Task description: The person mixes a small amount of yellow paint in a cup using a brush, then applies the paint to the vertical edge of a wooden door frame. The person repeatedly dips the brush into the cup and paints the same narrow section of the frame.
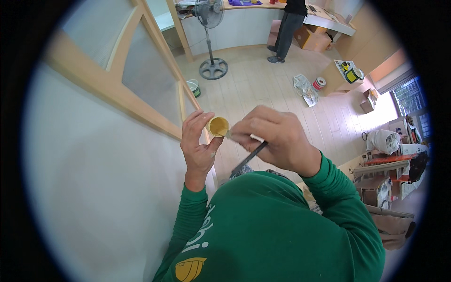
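Observation:
My left hand [197, 138] is closed round a small round cup [219, 127], thumb below and fingers at its far side. The cup tilts so that its yellowish inside faces up. Close on its right, my right hand [275, 134] is closed on a slim tool with a long black handle [249, 159], which slants down to the left under the palm. A pale grey end, blurred, shows by the fingertips at the cup's rim. The kind of tool cannot be made out, as the fingers cover most of it.
At my left runs a white wall [94, 178] with a wood-framed glass panel [152, 70]. Ahead stand a pedestal fan [209, 37] and another person [285, 35] at a long counter. Paint cans [319, 83] and a bucket [193, 88] are on the floor; boxes and bags [383, 141] crowd the right.

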{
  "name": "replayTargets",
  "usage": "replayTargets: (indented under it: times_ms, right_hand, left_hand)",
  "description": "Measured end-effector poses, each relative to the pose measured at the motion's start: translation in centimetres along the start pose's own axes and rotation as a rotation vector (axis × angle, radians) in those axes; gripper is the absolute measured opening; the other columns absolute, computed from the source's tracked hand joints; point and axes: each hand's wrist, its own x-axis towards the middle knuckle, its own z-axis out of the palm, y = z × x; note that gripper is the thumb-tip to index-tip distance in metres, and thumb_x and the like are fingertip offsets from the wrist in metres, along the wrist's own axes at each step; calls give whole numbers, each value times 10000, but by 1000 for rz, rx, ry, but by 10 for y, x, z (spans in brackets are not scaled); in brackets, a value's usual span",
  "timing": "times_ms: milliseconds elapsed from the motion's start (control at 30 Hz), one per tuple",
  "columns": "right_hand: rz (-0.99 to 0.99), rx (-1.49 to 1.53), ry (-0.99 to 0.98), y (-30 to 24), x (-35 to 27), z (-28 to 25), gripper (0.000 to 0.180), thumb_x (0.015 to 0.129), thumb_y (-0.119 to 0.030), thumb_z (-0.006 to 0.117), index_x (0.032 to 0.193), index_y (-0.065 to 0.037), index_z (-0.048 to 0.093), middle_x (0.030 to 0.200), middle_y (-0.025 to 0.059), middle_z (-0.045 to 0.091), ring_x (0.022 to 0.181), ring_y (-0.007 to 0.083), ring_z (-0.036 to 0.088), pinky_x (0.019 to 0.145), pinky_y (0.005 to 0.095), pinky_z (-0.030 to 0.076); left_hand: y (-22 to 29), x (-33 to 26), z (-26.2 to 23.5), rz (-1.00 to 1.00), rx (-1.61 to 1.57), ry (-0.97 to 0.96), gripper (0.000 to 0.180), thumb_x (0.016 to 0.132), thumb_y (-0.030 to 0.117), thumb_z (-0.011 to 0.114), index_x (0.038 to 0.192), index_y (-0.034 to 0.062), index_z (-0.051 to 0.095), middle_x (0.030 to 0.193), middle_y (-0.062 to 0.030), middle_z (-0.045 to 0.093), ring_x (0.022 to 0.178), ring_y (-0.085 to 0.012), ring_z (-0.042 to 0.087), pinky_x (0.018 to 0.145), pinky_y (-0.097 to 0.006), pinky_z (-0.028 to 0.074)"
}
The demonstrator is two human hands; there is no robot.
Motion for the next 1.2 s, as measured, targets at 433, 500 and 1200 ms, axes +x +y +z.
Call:
replayTargets:
  times_ms: [433,500,1200]
  right_hand:
    - [74,504,333,12,-1,-37,484,1123,-340,385,1038,43,669,988,138,655,835,178,582,758,328,479]
    - [167,422,336,8,-2,-52,453,1162,-334,429,1017,26,662,934,94,652,763,138,559,694,279,458]
    - [200,70,-93,-9,12,-25,124,1003,-105,778,1042,8,748,879,110,722,727,191,684,675,315,552]
  left_hand:
    - [-3,-6,2,-11,-58,8,547,815,136,916,1318,57,715,1298,-90,740,1310,-349,640,1096,-435,528]
    - [-4,-6,2,-2,-48,-3,535,825,93,908,1319,49,709,1297,-96,739,1319,-338,631,1101,-428,515]
    - [0,-5,4,-22,-6,-72,573,839,306,912,1335,85,729,1299,-73,752,1298,-374,636,1089,-481,525]
